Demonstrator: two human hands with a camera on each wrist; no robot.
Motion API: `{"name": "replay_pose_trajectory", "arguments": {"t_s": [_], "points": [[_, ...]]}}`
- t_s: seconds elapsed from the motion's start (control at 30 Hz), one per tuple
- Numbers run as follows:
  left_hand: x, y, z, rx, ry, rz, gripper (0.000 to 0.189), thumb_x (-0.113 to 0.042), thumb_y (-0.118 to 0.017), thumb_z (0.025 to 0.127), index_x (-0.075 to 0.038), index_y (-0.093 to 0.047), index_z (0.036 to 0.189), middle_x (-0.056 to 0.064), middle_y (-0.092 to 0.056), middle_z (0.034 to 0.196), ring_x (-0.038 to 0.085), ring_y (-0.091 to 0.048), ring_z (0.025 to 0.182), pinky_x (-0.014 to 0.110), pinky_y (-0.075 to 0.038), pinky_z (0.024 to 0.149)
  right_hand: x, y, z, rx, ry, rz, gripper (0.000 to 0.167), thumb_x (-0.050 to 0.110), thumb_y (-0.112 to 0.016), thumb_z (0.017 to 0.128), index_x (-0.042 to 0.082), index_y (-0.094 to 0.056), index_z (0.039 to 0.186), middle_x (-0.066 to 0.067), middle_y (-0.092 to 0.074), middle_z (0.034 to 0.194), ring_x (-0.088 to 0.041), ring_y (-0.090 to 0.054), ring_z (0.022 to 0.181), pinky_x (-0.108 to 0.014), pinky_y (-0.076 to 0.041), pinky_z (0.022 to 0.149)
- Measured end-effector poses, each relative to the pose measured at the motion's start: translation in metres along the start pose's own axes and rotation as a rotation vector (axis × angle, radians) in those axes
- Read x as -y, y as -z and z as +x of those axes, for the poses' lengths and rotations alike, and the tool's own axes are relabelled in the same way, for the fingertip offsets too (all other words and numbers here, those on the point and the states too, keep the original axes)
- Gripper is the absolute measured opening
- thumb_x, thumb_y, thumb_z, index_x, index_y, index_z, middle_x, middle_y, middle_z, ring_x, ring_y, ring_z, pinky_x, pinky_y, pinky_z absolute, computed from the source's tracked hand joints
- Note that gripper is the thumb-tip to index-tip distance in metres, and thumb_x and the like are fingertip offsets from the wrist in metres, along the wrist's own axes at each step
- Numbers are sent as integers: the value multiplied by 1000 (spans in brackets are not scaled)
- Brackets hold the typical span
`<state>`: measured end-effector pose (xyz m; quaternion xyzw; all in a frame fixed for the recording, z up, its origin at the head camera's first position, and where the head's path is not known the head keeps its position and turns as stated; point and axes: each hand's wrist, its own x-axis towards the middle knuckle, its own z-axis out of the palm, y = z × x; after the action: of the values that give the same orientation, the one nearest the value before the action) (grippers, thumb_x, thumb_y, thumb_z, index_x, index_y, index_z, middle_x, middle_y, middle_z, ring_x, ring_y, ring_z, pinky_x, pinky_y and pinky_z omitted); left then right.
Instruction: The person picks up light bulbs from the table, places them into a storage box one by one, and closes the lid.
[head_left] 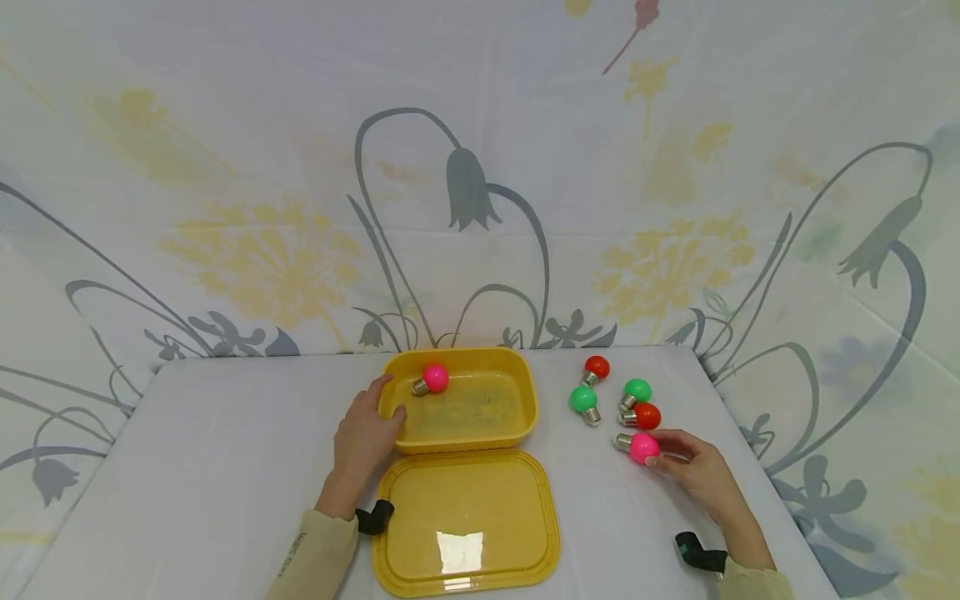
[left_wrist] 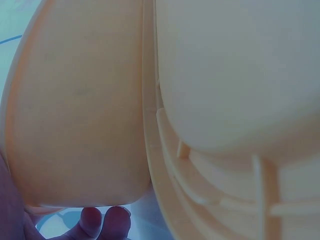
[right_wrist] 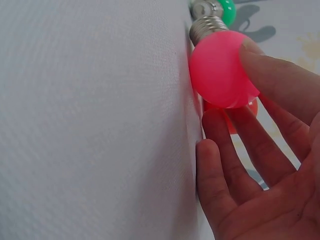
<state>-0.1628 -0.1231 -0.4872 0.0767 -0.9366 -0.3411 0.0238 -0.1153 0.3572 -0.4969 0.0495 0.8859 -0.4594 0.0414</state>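
Thumb (right_wrist: 285, 82) and fingers (right_wrist: 260, 145) of my right hand (head_left: 696, 469) pinch a pink bulb (head_left: 643, 449) at the right of the desk (head_left: 225, 467), its metal base (head_left: 622, 442) pointing left toward the yellow box (head_left: 468, 442), well apart, whose left end my left hand (head_left: 366, 429) grips.

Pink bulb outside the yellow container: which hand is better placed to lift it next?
Most likely the right hand: its thumb and fingers hold that pink bulb. The left hand is at the left side of the yellow container.
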Motion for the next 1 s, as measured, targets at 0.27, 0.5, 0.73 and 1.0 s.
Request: {"name": "replay_pose_trajectory", "arguments": {"t_s": [0.27,0.5,0.73,1.0], "points": [[0,0,0,-4,-2,-3,57,-30,-59,94,-16,-47,147,18,-59,122,38,-60,91,56,-52,82,-1,0,0,-11,13,7,47,16,-78,87,-2,-62,128,-22,-62,126,-36,-58,115,-14,-48,82],[0,0,0,-7,-3,-2,57,-30,-60,94,-16,-47,147,19,-60,120,38,-60,89,56,-53,80,0,1,-2,-5,9,-10,48,20,-77,88,-1,-62,129,-22,-62,127,-39,-57,117,-16,-48,82],[0,-1,0,-19,-9,-4,56,-31,-60,93,-17,-49,146,18,-61,117,36,-60,83,54,-54,75,0,1,-1,11,1,-16,49,23,-76,89,0,-61,130,-20,-61,128,-36,-56,119,-18,-47,84],[1,-1,0,-32,-28,0,55,-30,-61,93,-17,-50,145,18,-61,115,38,-60,84,55,-53,73,4,1,-2,11,14,-2,48,21,-75,89,1,-61,130,-20,-62,128,-36,-56,118,-19,-49,83]]}}
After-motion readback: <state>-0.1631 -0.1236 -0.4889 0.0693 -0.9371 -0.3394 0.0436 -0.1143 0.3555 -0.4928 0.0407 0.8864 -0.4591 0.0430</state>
